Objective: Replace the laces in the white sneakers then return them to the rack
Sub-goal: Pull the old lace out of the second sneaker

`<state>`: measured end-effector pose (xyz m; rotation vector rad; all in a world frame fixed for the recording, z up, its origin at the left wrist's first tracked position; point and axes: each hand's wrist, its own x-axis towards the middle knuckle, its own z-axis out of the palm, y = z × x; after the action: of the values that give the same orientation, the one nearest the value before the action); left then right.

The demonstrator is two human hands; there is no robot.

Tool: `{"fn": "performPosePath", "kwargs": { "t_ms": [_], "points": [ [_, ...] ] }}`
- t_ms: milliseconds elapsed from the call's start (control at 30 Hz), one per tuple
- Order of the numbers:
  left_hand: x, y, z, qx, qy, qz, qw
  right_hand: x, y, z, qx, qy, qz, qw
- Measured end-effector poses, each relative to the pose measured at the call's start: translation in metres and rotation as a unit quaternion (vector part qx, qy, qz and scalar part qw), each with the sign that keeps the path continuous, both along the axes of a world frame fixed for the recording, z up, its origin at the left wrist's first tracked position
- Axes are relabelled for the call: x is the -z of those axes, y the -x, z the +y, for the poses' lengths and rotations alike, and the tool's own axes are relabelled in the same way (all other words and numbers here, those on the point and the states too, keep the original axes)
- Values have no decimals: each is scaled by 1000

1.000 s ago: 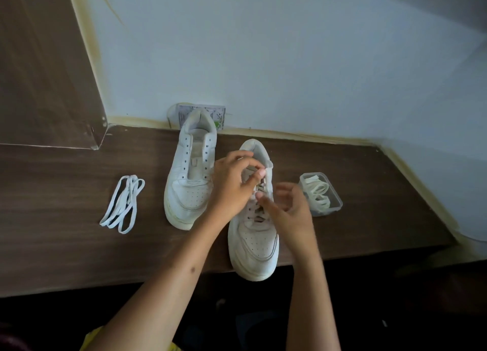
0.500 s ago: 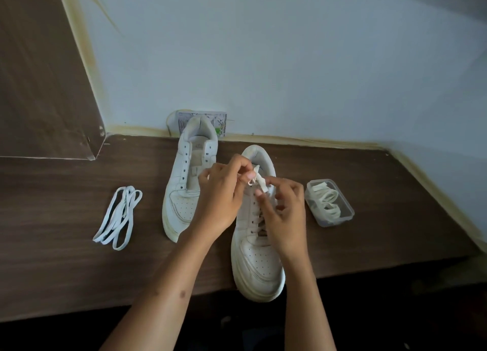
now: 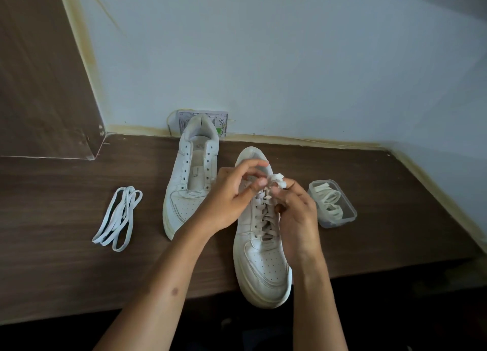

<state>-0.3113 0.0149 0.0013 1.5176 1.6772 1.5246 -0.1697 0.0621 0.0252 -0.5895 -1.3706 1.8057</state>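
Observation:
Two white sneakers stand on the brown wooden table (image 3: 66, 271). The left sneaker (image 3: 189, 182) has bare eyelets and no lace. The right sneaker (image 3: 263, 258) is laced up its front, its toe hanging over the table's front edge. Over its top eyelets my left hand (image 3: 232, 192) pinches one end of the lace (image 3: 278, 179), and my right hand (image 3: 295, 211) pinches the looped white end beside it. A bundle of white laces (image 3: 118, 218) lies loose at the left.
A clear plastic box (image 3: 333, 204) holding a cream lace sits right of the laced sneaker. A small printed card (image 3: 221, 118) leans on the pale wall behind the left sneaker. A brown panel (image 3: 39, 73) rises at the far left.
Both hands stayed at the top eyelets of the right sneaker. The lace end has been drawn up into a small loop between the fingertips. The camera has shifted slightly.

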Motion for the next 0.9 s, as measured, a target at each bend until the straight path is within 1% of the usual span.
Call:
{"fn": "performPosePath", "kwargs": {
  "t_ms": [67, 100, 133, 200, 267, 333, 400, 467, 533, 633, 700, 767, 800, 833, 867, 900],
  "points": [
    [7, 2, 1, -27, 39, 85, 995, -2, 0, 0, 0, 27, 33, 999],
    [9, 1, 1, -48, 54, 107, 992, -2, 0, 0, 3, 34, 41, 999],
    [9, 0, 1, -65, 54, 108, 991, -3, 0, -1, 5, 38, 46, 998],
    [10, 0, 2, -72, 31, 82, 994, -6, 1, -3, 7, 47, 55, 997],
    [11, 2, 3, -47, 9, 47, 998, -6, 2, -3, 13, 45, 52, 998],
    [12, 4, 4, -21, 3, 3, 1000, -6, 3, -4, 20, 16, 36, 999],
    [10, 0, 4, -38, 6, -4, 999, -4, 3, -3, 33, -17, 19, 999],
    [7, -7, 3, -84, 5, 41, 996, 0, 1, 0, 38, -32, 11, 999],
    [5, -12, 0, -117, -12, 118, 986, 2, -2, 4, 24, -45, 6, 999],
    [0, -15, -5, -104, -47, 209, 971, 7, -8, 9, 9, -78, -14, 997],
    [-1, -13, -5, -121, -68, 271, 952, 6, -9, 9, 6, -86, -18, 996],
    [-2, -13, -5, -168, -80, 329, 926, 3, -10, 7, 5, -116, -23, 993],
    [-2, -13, -4, -200, -82, 335, 917, 1, -12, 7, 16, -131, -18, 991],
    [-2, -12, -3, -229, -83, 318, 916, -1, -14, 7, 42, -138, -12, 989],
    [-3, -11, -3, -253, -90, 274, 923, -3, -18, 8, 77, -131, -3, 988],
    [-5, -9, -4, -274, -104, 205, 934, -3, -21, 11, 120, -112, 7, 986]
  ]
}}
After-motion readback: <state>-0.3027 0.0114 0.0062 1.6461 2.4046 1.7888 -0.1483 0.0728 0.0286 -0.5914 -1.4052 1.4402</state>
